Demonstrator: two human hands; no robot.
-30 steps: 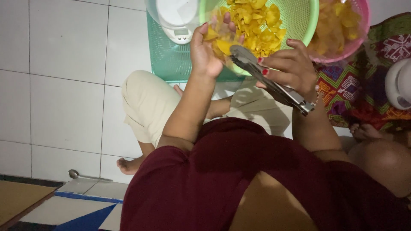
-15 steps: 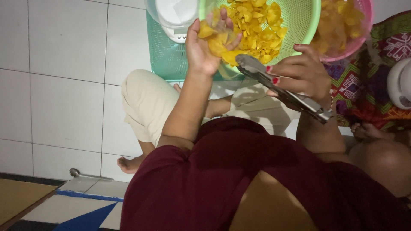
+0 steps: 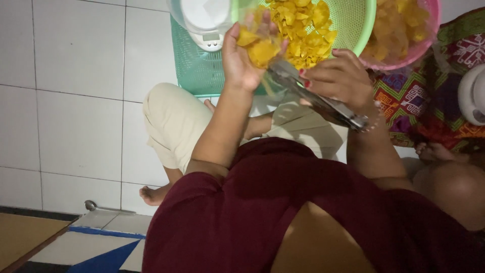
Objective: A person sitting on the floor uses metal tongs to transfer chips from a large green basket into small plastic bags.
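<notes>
My left hand [image 3: 237,58] is raised over my lap and grips a clear plastic bag [image 3: 260,45] holding yellow chips. Right beside it, my right hand [image 3: 338,81] grips metal tongs [image 3: 323,103], whose tip points into the mouth of the bag. Just beyond both hands stands a green mesh basket [image 3: 361,28] heaped with yellow chips [image 3: 303,25].
A pink basket [image 3: 429,30] of chips stands right of the green one. A white kitchen scale [image 3: 204,20] rests on a teal mesh tray [image 3: 194,68] at the left. A patterned cloth [image 3: 419,101], a white round object [image 3: 475,96] and a bare foot [image 3: 429,150] lie right. White tiles lie left.
My left hand has lifted the bag slightly. My right hand has shifted a little left, bringing the tongs' tip closer to the bag's mouth.
</notes>
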